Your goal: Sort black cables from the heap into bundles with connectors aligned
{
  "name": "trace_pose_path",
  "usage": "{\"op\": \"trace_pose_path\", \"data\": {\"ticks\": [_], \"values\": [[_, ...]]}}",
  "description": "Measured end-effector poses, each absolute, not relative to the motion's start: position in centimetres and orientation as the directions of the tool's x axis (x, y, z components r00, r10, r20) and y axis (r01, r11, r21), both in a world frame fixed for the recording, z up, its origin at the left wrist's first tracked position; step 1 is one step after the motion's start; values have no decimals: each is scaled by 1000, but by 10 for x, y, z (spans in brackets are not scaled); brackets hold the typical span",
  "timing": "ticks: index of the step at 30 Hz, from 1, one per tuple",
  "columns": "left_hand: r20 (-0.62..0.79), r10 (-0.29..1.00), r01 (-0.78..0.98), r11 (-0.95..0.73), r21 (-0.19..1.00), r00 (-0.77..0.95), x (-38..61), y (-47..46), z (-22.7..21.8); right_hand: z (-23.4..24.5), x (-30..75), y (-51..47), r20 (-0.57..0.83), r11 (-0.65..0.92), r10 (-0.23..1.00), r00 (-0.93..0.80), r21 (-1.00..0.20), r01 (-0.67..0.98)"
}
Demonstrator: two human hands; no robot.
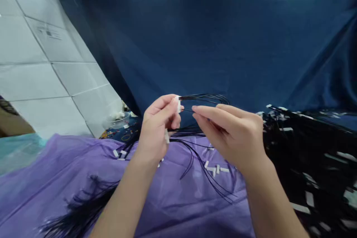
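Note:
In the head view, my left hand [157, 126] pinches a small white connector [179, 105] between thumb and fingertips. Several black wires [206, 96] run out of its right side and curve away behind my other hand. My right hand [231, 130] is closed at the fingertips on a single thin black wire [187, 110], whose far end meets or lies close to the connector; whether it is inserted I cannot tell. Below, by my left palm, shows a second white connector [166, 136] with black wires trailing right over the purple sheet [178, 200].
Loose white connectors [217, 170] lie on the purple sheet. A bundle of black wires [86, 208] rests at lower left. At right is a large heap of black wires [281, 163] with white connectors. Behind hangs a dark blue cloth [209, 44]; a clear bowl [118, 122] stands by the tiled wall.

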State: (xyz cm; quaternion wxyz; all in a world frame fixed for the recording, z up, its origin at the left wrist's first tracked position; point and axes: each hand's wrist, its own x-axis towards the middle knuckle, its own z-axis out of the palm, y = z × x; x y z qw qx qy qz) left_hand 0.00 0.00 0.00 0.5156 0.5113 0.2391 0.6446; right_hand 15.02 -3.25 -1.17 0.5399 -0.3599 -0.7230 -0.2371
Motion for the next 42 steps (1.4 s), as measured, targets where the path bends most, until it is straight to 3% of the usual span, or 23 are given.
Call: {"op": "trace_pose_path", "data": {"ticks": [7,16,20,27,42], "values": [[419,907,-407,-367,836,43,4,1,-2,-13,149,-32,959,633,260,-114,-80,770],[540,841,-375,-488,788,41,6,6,-10,-6,144,-38,872,698,488,35,-414,584],[621,784,-322,-584,745,15,6,5,-10,-7,142,-39,843,687,535,59,-475,550],[600,800,-337,-561,756,14,5,5,-9,-9,138,-38,893,688,448,32,-368,625],[513,855,-412,-440,798,80,9,-2,-7,-6,138,-44,918,667,396,11,-296,684]]}}
